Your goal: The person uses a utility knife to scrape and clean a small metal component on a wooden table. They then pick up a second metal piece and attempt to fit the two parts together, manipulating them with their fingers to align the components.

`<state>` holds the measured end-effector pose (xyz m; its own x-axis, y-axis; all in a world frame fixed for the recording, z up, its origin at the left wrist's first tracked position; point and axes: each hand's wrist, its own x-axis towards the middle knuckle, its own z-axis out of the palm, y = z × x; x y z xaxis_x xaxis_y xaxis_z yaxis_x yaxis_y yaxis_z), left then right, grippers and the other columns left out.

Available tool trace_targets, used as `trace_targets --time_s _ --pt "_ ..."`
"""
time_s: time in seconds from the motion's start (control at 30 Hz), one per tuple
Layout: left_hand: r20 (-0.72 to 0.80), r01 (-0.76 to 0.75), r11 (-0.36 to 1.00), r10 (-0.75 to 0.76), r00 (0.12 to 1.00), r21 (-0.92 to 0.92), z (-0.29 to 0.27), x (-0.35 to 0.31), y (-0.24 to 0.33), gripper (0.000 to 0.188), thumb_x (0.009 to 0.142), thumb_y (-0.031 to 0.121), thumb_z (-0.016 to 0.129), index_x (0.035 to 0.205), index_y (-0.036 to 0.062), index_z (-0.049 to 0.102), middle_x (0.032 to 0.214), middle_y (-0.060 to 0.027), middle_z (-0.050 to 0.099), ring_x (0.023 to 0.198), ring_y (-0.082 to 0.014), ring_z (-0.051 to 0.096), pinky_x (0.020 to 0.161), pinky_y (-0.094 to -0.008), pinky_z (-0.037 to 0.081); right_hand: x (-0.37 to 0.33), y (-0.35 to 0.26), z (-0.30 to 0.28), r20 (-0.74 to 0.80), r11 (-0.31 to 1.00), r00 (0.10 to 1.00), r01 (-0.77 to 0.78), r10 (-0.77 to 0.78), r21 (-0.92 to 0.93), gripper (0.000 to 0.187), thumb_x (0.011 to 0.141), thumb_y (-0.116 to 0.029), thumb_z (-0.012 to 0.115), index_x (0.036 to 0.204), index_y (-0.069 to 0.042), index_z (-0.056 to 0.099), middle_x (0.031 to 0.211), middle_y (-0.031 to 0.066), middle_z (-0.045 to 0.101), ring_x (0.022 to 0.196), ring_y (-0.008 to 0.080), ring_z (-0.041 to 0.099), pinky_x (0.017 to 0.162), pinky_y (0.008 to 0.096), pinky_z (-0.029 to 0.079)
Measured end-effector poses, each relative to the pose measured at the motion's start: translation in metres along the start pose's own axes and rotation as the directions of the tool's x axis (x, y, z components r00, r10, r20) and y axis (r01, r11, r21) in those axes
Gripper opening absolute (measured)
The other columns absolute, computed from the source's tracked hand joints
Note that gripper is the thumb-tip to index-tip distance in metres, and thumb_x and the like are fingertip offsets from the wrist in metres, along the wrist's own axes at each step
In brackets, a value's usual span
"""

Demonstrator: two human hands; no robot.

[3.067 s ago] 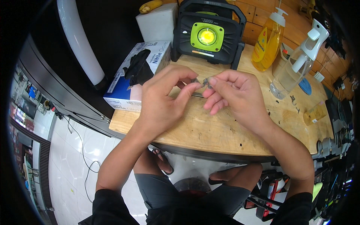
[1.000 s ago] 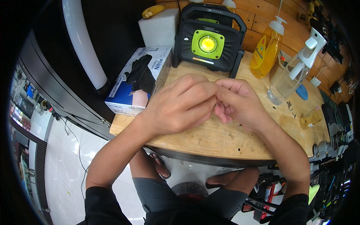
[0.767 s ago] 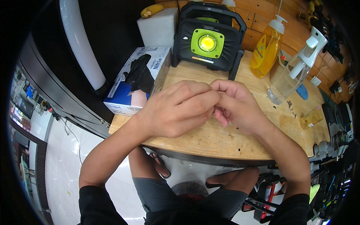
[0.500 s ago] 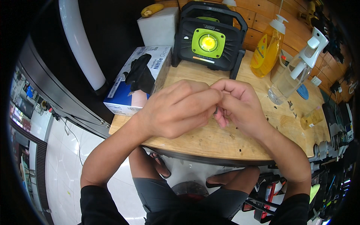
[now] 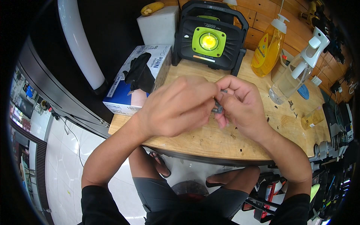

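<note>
My two hands meet above the middle of the wooden table, in front of a lit work light. Between thumb and curled fingers, my right hand (image 5: 243, 103) grips a small dark grey piece (image 5: 217, 107). Its kind is unclear, since the fingers cover most of it. My left hand (image 5: 178, 107) is closed, slightly smeared by motion, with its fingertips against the right hand's fingers at the piece. What those fingertips pinch is hidden. A box of nitrile gloves (image 5: 159, 69) with a black glove poking out stands just beyond my left wrist.
The work light (image 5: 209, 41) stands at the back of the table (image 5: 180, 144). To its right are a yellow pump bottle (image 5: 267, 52), a clear spray bottle (image 5: 287, 84) and a small amber container (image 5: 312, 119). Dark crumbs (image 5: 292, 105) lie on the wood. A banana (image 5: 152, 8) tops a white box (image 5: 159, 26).
My left hand has shifted and turned slightly at the fingertips, and more of the small grey piece shows between the hands. The right hand stays nearly in place.
</note>
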<state>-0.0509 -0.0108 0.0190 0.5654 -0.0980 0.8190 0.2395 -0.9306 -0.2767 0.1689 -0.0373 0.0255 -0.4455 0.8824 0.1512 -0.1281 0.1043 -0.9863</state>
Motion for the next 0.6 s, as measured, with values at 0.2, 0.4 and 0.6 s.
trace_targets --time_s 0.2,0.4,0.6 --pt "0.085 0.638 0.752 -0.634 0.769 -0.167 -0.006 0.01 0.021 0.011 0.087 0.006 0.074 0.097 0.0011 0.073 0.107 -0.0143 0.067 0.087 -0.0193 0.068 0.077 -0.0293 0.053 0.01 0.007 -0.005 -0.086 0.989 0.986 0.147 -0.144 0.021 0.016 0.104 -0.008 0.057 0.116 0.002 0.059 0.084 0.0077 0.069 0.066 0.0107 0.066 0.057 0.0231 0.05" --pt "0.249 0.849 0.354 -0.847 0.469 -0.393 0.004 0.012 0.028 0.019 0.092 0.009 0.076 0.109 0.0004 0.071 0.103 -0.0101 0.069 0.09 -0.015 0.069 0.077 -0.0282 0.054 0.012 0.01 -0.01 -0.077 0.989 0.989 0.13 -0.125 0.068 0.017 0.103 -0.006 0.057 0.116 0.005 0.055 0.088 0.0132 0.07 0.078 0.0191 0.074 0.063 0.0274 0.058" --pt "0.031 0.603 0.798 -0.603 0.797 0.016 0.001 0.017 0.026 0.019 0.086 0.001 0.077 0.105 0.0002 0.074 0.099 -0.0104 0.069 0.09 -0.0229 0.07 0.076 -0.0324 0.056 0.01 0.007 -0.008 -0.102 0.992 0.993 0.069 -0.059 0.104 0.019 0.103 -0.009 0.058 0.115 0.005 0.055 0.1 0.0178 0.069 0.085 0.0245 0.076 0.067 0.0298 0.061"
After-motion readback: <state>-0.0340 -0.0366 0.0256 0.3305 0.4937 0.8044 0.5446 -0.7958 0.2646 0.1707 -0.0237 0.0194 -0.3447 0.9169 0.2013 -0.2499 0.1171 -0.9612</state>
